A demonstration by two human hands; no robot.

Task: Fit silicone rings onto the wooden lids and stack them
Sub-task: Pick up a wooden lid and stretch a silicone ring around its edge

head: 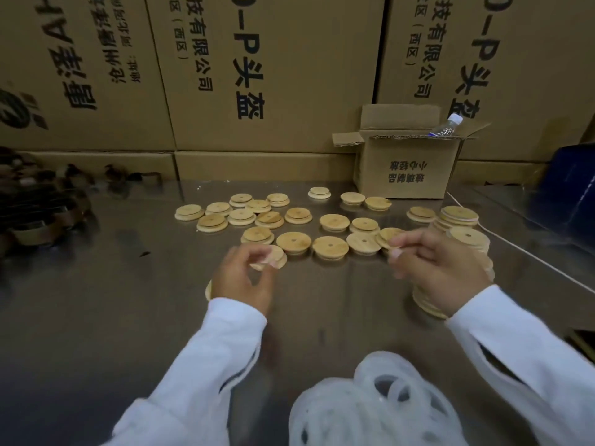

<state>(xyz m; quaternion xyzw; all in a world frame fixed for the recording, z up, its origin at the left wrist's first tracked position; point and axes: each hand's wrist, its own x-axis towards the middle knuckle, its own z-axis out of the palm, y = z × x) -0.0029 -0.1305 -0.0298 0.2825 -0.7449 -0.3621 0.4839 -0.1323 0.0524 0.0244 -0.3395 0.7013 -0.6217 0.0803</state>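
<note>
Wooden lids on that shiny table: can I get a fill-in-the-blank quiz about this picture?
The left hand pinches one round ____ lid.
The heap nearest the person is of translucent white silicone ____.
A clear plastic ____ pokes out of the small open cardboard box.
The tall stack of lids stands by the ____ hand.
Missing words: wooden, rings, bottle, right.
</note>
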